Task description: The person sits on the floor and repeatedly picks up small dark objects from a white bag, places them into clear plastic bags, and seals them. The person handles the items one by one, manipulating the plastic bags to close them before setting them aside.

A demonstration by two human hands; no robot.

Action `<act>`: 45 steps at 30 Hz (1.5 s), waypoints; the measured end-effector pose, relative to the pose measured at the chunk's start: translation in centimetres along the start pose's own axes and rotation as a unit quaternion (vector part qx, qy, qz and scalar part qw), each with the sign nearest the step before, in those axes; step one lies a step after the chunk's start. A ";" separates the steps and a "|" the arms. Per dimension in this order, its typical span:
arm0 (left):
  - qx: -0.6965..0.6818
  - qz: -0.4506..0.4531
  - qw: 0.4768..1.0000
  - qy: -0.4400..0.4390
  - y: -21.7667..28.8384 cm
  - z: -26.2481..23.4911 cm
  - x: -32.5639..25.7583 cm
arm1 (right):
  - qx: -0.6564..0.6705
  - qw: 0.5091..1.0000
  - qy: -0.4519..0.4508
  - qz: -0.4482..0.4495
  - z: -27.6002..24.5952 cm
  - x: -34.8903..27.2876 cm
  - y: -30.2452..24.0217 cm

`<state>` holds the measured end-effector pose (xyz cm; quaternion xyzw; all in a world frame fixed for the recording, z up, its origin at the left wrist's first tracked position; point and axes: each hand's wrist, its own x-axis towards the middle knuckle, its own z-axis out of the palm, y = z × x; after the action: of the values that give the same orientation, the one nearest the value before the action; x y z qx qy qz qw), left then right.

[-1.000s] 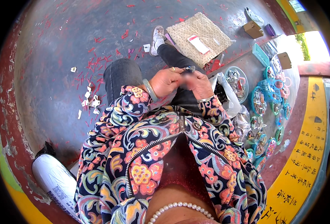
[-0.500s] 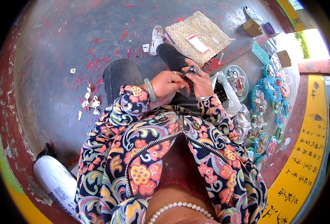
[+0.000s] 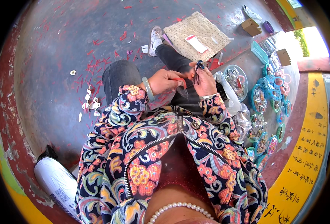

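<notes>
A person in a bright flowered jacket [image 3: 165, 156] is sitting on a grey concrete floor [image 3: 60, 48], looking down over their own lap, with one leg in dark trousers stretching forward to a white shoe [image 3: 155, 36]. A cream cloth [image 3: 202, 33] is lying flat on the floor just past the shoe. To the person's right, a row of round blue-rimmed baskets [image 3: 264, 99] filled with small shiny pieces is curving along the edge of a yellow strip. A white sack [image 3: 57, 183] is lying at the lower left. Red scraps [image 3: 98, 65] and white paper bits [image 3: 90, 104] are scattered over the floor to the left. Both hands are working close together above the lap. The left hand [image 3: 167, 80], wearing a pale green bangle [image 3: 148, 88], is pinching a thin red strip [image 3: 180, 79] between its fingers. The right hand [image 3: 206, 80] is closing its fingertips around a small dark ornament [image 3: 199, 66], holding it up just above the knee, beside the left hand's fingertips.
</notes>
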<state>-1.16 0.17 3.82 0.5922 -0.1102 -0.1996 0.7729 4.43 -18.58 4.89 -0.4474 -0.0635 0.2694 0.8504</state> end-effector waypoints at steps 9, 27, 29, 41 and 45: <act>0.016 0.020 0.997 0.067 1.5 0.1 -0.3 | -0.426 0.903 0.042 -0.041 -0.5 -0.4 -1.8; -0.242 0.003 0.970 0.010 2.4 0.5 -0.7 | -0.829 0.425 0.037 -0.362 3.2 -1.6 -3.2; -0.282 -0.003 0.959 -0.001 2.4 0.4 -0.7 | -0.842 0.391 0.027 -0.372 3.7 -1.6 -3.2; -0.332 0.006 0.943 0.008 1.9 0.2 -0.7 | -0.730 0.606 0.022 -0.315 3.1 -1.5 -2.6; -0.325 0.023 0.945 0.025 2.4 0.3 -0.8 | -0.608 0.773 0.025 -0.177 2.9 -1.4 -3.0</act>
<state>-1.62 0.76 6.26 0.3114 -0.0336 -0.1917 0.9301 3.38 -18.53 9.18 -0.8587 -0.2715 0.0079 0.4346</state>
